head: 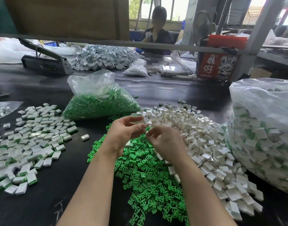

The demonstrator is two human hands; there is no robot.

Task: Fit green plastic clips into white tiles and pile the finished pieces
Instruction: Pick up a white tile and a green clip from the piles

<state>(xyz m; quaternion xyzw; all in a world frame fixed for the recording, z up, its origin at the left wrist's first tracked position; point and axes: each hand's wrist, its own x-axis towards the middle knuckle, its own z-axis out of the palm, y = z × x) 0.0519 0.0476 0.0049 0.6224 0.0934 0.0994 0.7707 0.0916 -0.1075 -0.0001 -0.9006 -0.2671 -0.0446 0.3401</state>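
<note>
Both hands hover close together above the dark counter [42, 201]. The left hand [123, 132] has its fingers curled, with a white tile [128, 143] tucked in the palm. The right hand [166, 141] has its fingers bent (whether they pinch anything I cannot tell). Loose green clips [148, 176] lie beneath, empty white tiles [205, 136] to the right, finished pieces [29, 141] piled left.
</note>
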